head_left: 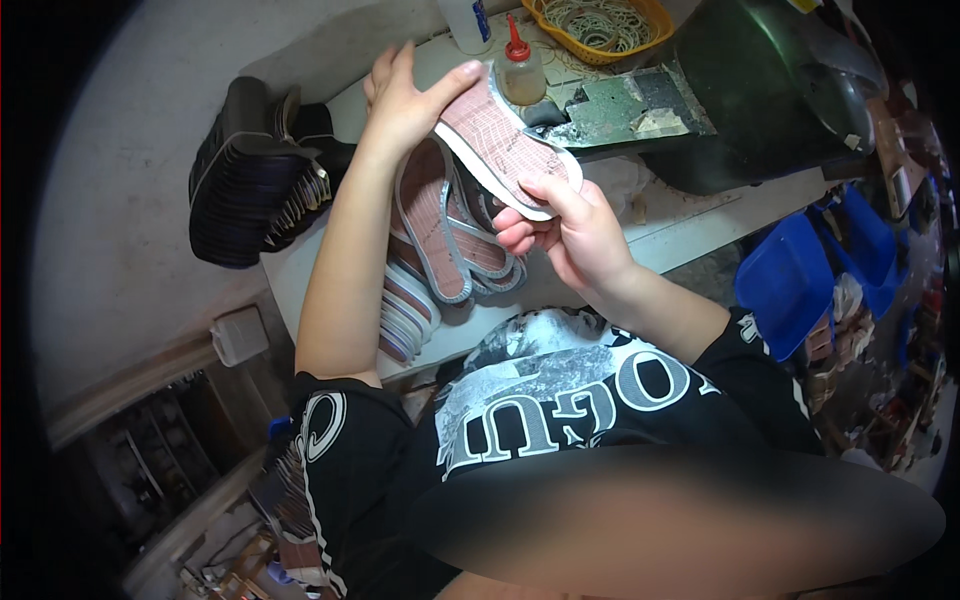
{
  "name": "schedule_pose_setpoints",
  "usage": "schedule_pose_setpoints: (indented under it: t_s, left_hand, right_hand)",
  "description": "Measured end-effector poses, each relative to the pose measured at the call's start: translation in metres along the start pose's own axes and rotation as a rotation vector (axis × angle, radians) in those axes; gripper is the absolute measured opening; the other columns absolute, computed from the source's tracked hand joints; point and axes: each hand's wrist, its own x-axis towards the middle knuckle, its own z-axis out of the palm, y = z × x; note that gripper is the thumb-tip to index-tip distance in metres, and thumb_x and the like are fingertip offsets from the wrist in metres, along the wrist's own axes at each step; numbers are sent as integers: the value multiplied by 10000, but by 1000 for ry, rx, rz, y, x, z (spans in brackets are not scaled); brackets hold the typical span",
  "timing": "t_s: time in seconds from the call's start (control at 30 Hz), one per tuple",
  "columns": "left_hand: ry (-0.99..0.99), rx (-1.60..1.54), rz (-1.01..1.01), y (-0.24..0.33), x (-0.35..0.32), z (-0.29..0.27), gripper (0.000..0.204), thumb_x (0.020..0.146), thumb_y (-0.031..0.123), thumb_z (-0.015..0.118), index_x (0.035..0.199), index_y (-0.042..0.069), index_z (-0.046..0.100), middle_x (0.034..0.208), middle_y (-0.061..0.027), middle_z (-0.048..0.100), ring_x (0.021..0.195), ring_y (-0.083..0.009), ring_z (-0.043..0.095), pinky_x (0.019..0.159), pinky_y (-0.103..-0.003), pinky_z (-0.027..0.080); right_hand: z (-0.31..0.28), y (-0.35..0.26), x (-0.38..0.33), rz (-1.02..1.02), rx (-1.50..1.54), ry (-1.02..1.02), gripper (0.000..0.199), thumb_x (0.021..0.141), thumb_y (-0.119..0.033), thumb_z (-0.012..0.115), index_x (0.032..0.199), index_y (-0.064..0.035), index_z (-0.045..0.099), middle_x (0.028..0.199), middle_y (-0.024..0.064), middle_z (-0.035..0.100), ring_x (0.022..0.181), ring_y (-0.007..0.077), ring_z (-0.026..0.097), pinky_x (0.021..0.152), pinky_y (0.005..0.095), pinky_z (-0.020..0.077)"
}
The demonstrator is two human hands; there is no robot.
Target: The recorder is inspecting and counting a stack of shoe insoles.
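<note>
Head view: pink grid-patterned insole (505,140), grey-white rim, pinched by left hand (405,95) and right hand (565,235) fingers.

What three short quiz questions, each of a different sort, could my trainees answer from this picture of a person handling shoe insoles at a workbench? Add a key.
1. True or false: the insole is held by both the left hand and the right hand.
2. Which colour is the cap of the small glue bottle behind the held insole? A) blue B) red C) green
3. Fill in: the yellow basket at the top of the bench holds a heap of rubber ____.

Key
1. True: the left hand grips one end, the right hand the other.
2. B.
3. Bands. A stack of insoles also lies under the hands.
</note>
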Motion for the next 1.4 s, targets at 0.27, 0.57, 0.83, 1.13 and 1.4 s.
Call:
schedule_pose_setpoints:
  t_s: [0.27,0.57,0.83,1.13,1.4]
  left_hand:
    - [-926,22,606,36,45,-29,422,692,406,756,989,121,665,1186,-103,579,1284,-253,357,1075,-443,226]
    - [-1276,-32,299,50,62,-20,300,697,229,796,713,24,578,607,33,512,582,-62,453,523,-239,381]
    - [-1314,56,274,52,65,-26,301,697,224,797,695,22,574,603,36,508,579,-62,452,524,-239,374]
    - [-1220,-88,34,40,34,-46,228,839,230,683,805,25,591,666,42,534,631,-46,461,556,-223,389]
    - [-1151,13,19,37,11,-53,244,894,254,620,835,20,587,687,36,536,653,-51,456,594,-224,403]
  right_hand:
    - [10,-1,10,52,13,52,282,944,-238,503,1044,16,571,779,113,656,634,158,655,575,247,536]
    - [7,-6,8,84,35,-56,304,932,-182,545,1112,64,547,948,169,651,835,199,673,727,274,563]
    - [9,-1,8,58,60,-39,313,937,-182,544,1103,84,549,967,185,646,855,209,672,751,279,564]
    - [3,-9,12,107,88,-53,368,960,-231,498,1135,92,518,1012,215,629,899,245,664,783,319,560]
    - [-2,-21,17,175,51,-68,383,965,-242,480,1148,93,498,1016,218,633,900,261,669,772,344,570]
